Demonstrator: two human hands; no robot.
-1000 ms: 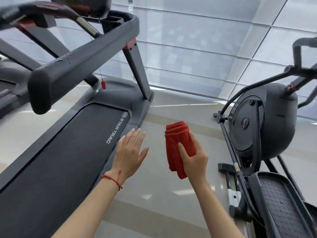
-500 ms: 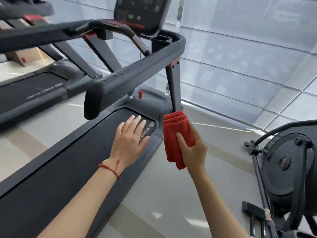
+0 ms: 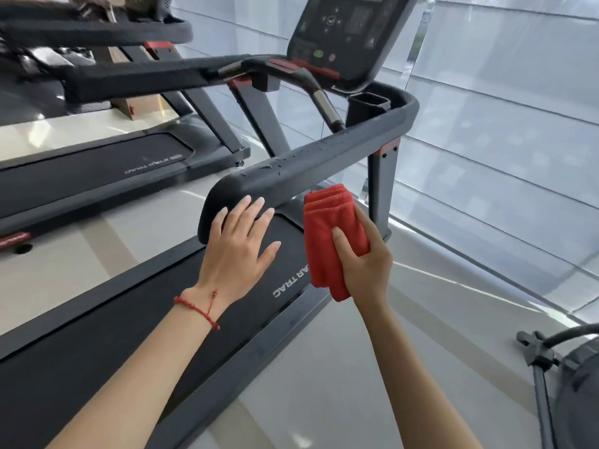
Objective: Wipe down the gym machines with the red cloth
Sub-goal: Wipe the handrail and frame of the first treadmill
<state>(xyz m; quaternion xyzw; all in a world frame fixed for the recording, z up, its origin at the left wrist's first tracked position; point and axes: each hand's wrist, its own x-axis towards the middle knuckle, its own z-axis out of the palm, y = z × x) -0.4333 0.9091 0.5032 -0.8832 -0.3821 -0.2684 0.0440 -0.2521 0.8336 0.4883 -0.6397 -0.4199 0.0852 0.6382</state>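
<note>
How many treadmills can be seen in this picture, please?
2. The near treadmill runs under the left hand, beside the red cloth in the right hand. The second treadmill stands at upper left. Others may be hidden.

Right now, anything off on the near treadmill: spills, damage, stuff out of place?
Water droplets are scattered on top of the near treadmill's side handrail, unwiped. The red cloth, folded in the right hand, sits just below the rail, not on it. The left hand is open by the rail's rounded end. No damage visible.
</note>
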